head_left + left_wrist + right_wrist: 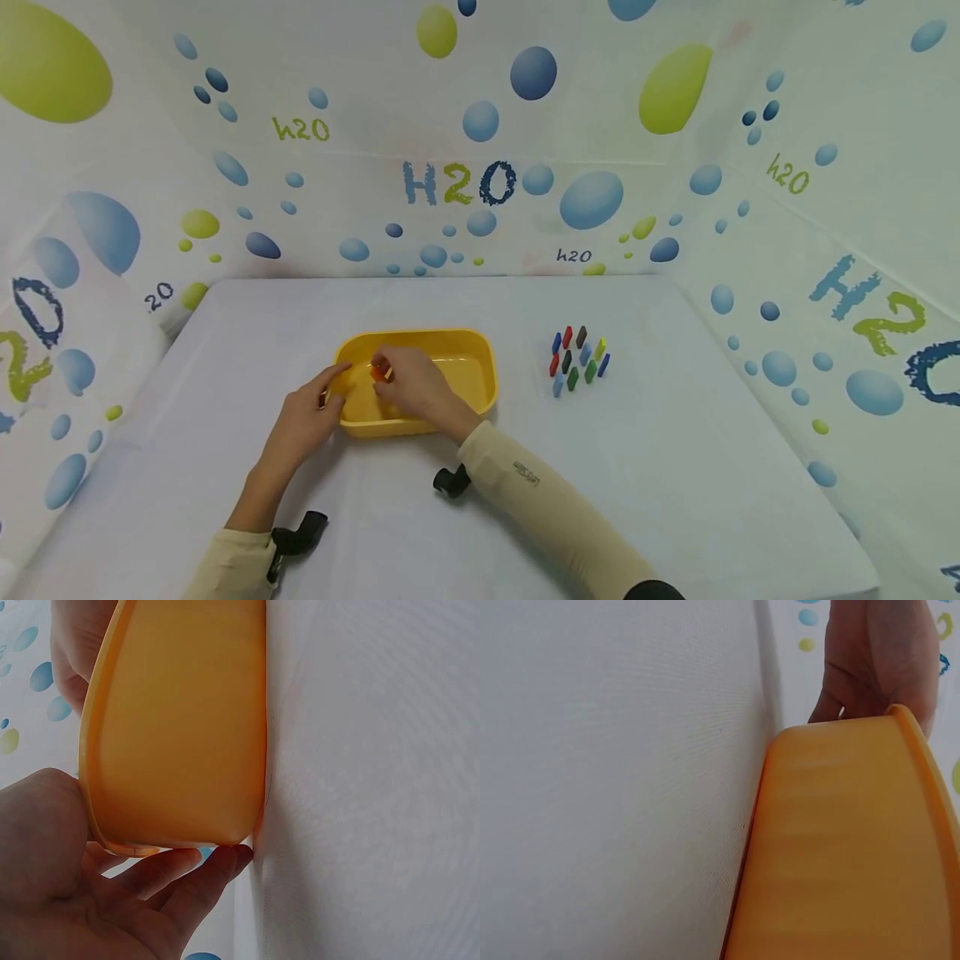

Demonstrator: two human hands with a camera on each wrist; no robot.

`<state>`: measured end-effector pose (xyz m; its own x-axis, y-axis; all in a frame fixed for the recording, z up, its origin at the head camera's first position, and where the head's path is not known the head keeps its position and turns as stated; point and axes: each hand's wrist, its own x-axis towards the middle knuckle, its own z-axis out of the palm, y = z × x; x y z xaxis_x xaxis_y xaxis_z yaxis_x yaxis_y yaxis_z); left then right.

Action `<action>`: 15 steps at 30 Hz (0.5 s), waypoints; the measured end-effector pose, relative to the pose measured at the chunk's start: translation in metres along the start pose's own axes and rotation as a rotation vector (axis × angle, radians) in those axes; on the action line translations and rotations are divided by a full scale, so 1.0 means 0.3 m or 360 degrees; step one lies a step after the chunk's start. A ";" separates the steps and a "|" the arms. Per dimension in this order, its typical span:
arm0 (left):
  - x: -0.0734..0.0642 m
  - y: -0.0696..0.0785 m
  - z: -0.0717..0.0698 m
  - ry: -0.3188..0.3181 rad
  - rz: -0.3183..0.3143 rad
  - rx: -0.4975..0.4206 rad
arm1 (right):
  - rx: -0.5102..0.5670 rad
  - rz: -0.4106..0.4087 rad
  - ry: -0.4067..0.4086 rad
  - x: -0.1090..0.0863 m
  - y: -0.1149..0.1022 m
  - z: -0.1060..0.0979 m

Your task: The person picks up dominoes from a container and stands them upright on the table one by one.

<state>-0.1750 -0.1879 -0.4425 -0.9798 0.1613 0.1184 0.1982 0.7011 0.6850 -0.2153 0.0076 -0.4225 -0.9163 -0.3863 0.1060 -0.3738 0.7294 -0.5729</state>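
Observation:
A shallow yellow tray (472,408) with rounded corners sits on the white table. At its left end, my left hand (303,425) grips the wall, the thumb at the rim and the other fingers against the outside. In the left wrist view these fingers (199,889) touch the tray's outer wall. Reaching over the near rim, my right hand (416,383) pinches a small orange-red block (378,374) inside the tray's left half. The right wrist view shows the tray's outer front wall (840,847) and the left hand (877,660) beyond it; the right hand's fingertips are hidden there.
Right of the tray, several small upright blocks (567,362) in blue, red, green, yellow and dark colours stand grouped on the white tabletop (675,467). A white backdrop (360,83) with blue and green bubbles surrounds the table's back and sides.

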 end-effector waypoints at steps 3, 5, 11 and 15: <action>0.000 -0.002 0.004 -0.0003 -0.0007 -0.0010 | 0.0071 -0.0048 0.0039 -0.015 0.009 -0.008; 0.001 -0.004 0.007 -0.0008 -0.0015 -0.0009 | 0.0121 -0.0079 0.0071 -0.028 0.014 -0.016; 0.002 -0.001 0.008 -0.0020 -0.0027 -0.0013 | 0.0174 -0.0161 0.0208 -0.064 0.036 -0.046; 0.002 0.002 0.005 -0.0013 -0.0030 -0.0017 | 0.0220 -0.0231 0.0294 -0.087 0.051 -0.072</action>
<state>-0.1754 -0.1864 -0.4432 -0.9831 0.1538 0.0996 0.1794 0.6967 0.6946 -0.2001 0.0411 -0.4163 -0.8701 -0.3624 0.3340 -0.4914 0.5851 -0.6451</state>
